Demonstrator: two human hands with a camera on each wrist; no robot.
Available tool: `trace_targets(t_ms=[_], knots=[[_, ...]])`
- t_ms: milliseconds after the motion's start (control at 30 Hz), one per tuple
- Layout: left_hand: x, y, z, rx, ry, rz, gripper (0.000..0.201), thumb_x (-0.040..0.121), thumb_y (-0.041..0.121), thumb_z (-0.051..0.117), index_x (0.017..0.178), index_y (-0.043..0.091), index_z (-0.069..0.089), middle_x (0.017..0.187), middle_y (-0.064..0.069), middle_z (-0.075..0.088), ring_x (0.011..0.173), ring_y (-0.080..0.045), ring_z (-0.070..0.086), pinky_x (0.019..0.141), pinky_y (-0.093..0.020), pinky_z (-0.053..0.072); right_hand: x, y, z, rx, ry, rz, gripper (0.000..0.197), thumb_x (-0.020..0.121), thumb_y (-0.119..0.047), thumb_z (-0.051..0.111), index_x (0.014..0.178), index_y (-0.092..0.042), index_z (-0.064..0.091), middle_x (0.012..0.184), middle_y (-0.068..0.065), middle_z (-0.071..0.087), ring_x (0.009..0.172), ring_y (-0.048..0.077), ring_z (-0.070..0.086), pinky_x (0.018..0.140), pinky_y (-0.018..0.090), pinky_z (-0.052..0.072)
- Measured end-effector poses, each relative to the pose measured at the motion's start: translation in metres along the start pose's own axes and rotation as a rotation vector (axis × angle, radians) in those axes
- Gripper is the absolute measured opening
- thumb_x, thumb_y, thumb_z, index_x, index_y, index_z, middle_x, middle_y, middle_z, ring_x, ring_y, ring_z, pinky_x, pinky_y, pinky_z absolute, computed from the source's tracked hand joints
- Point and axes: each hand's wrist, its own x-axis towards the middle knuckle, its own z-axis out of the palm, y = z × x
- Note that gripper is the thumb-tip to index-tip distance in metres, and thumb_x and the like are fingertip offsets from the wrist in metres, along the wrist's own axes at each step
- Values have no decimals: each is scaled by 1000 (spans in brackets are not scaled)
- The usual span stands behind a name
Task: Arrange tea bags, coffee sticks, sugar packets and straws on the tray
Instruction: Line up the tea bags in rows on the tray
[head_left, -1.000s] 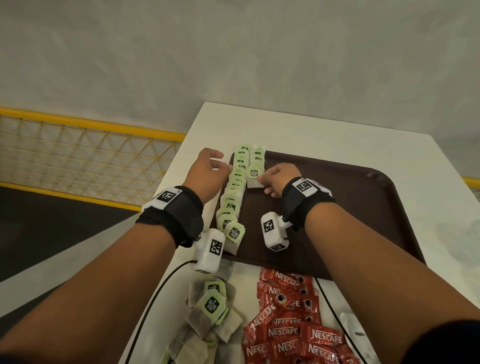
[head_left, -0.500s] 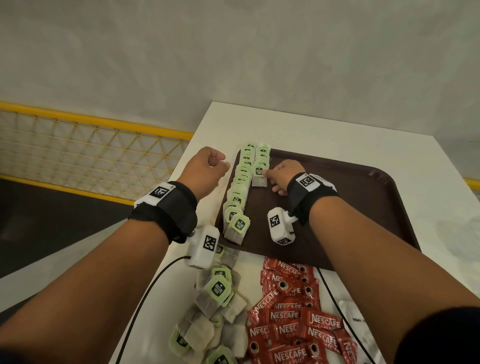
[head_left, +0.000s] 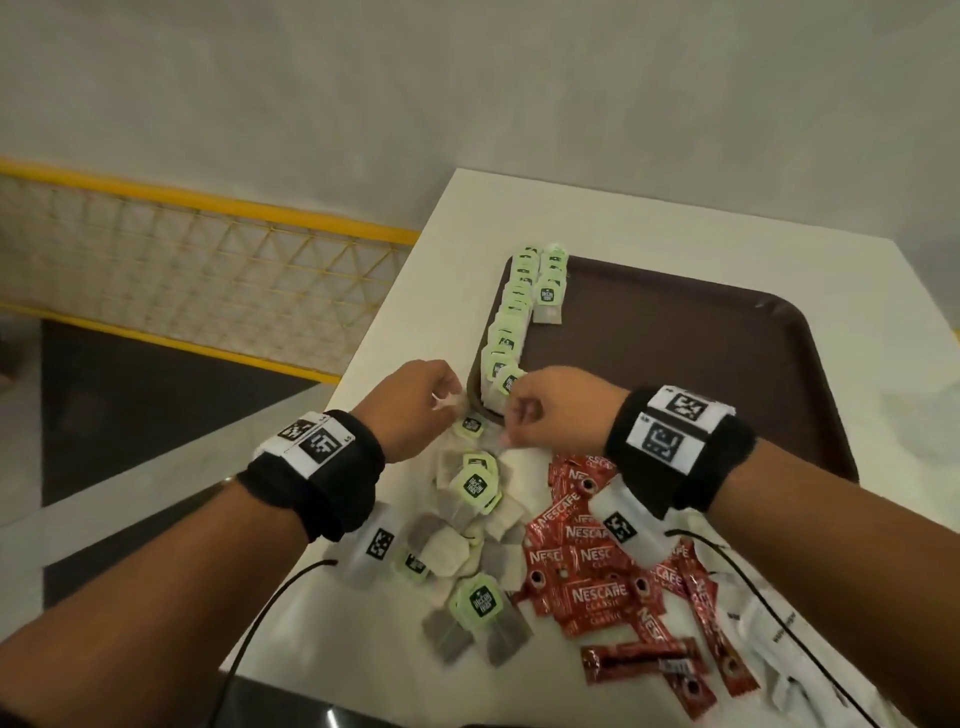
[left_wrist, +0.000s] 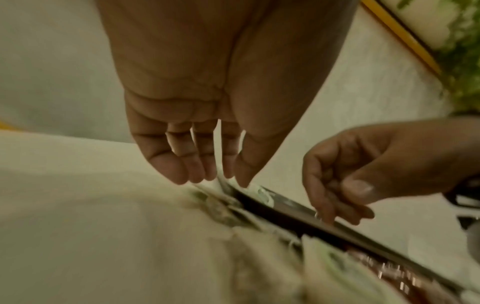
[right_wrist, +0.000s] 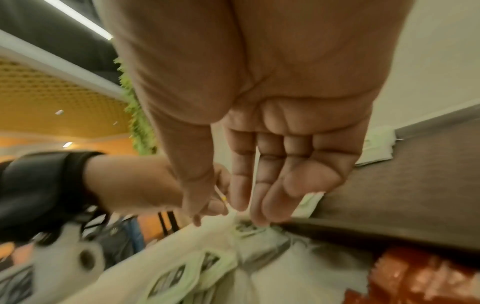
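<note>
Two rows of green-tagged tea bags (head_left: 511, 322) line the left side of the brown tray (head_left: 675, 364). Loose tea bags (head_left: 472, 499) lie in a heap on the white table just before the tray's near left corner. My left hand (head_left: 449, 402) hovers at that corner and pinches a thin pale bit of a tea bag between thumb and fingertips (left_wrist: 228, 179). My right hand (head_left: 511, 431) is beside it, fingers loosely bent downward over the heap (right_wrist: 221, 214), with nothing seen between thumb and fingers.
Red Nescafe coffee sticks (head_left: 597, 592) are strewn to the right of the heap, with white sugar packets (head_left: 769, 639) further right. The table's left edge (head_left: 395, 322) drops to a dark floor. Thin black cables (head_left: 769, 608) trail from both wrists.
Both hands have drawn back from the tea bag rows on the tray to its near left corner, above the loose heap. The left hand now pinches something pale.
</note>
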Motion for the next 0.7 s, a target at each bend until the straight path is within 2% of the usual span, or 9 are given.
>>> trace_targets(t_ms=[100, 200, 267, 367, 467, 567, 633, 700], knots=[[-6, -8, 3, 198, -33, 92, 31, 94, 21, 61, 124, 17, 61, 125, -4, 59, 114, -23, 55, 100, -36, 41, 0, -18, 20, -154, -88, -36, 33, 86, -41, 67, 106, -16, 63, 96, -3, 62, 88, 15, 57, 75, 27, 46], [-6, -9, 4, 257, -58, 161, 29, 95, 19, 58, 123, 17, 63, 129, -3, 60, 119, -24, 54, 103, -38, 39, 7, -27, 35, -284, -91, -29, 41, 87, -48, 64, 98, -10, 55, 83, 0, 53, 81, 20, 52, 65, 29, 40], [-7, -10, 6, 262, -77, 144, 29, 95, 25, 57, 123, 19, 63, 129, -2, 61, 119, -24, 54, 103, -40, 41, 9, -32, 40, -331, -77, -20, 41, 87, -49, 63, 92, -12, 48, 78, -1, 45, 79, 20, 47, 61, 28, 34], [-6, -8, 11, 289, -86, 88, 32, 94, 37, 58, 120, 19, 61, 124, -3, 61, 113, -25, 56, 98, -41, 43, 10, -37, 44, -337, -80, -29, 43, 87, -45, 66, 101, -7, 54, 93, 5, 54, 87, 23, 55, 68, 29, 37], [-4, -3, 14, 356, -69, 58, 38, 89, 46, 63, 112, 17, 58, 114, -5, 58, 103, -26, 54, 91, -40, 45, 11, -39, 46, -317, -70, -31, 44, 85, -42, 69, 108, -6, 59, 102, 8, 62, 90, 23, 59, 69, 28, 39], [-4, 1, 17, 439, -67, 24, 52, 84, 51, 65, 122, 18, 54, 119, -5, 55, 108, -29, 50, 90, -41, 45, 10, -38, 47, -251, -54, -44, 36, 83, -36, 72, 97, -13, 49, 94, 4, 56, 81, 20, 51, 58, 25, 33], [-5, 2, 17, 490, -57, 17, 57, 84, 55, 64, 127, 20, 54, 121, -4, 54, 113, -29, 48, 88, -40, 43, 8, -35, 48, -184, -50, -42, 39, 82, -33, 74, 93, -19, 40, 90, 0, 51, 79, 18, 48, 53, 21, 29], [-6, 1, 17, 484, -63, 29, 53, 84, 57, 64, 124, 22, 58, 118, -4, 55, 111, -28, 47, 86, -38, 42, 7, -30, 51, -122, -35, -31, 35, 80, -31, 75, 91, -20, 44, 88, -2, 51, 78, 18, 49, 55, 23, 31]])
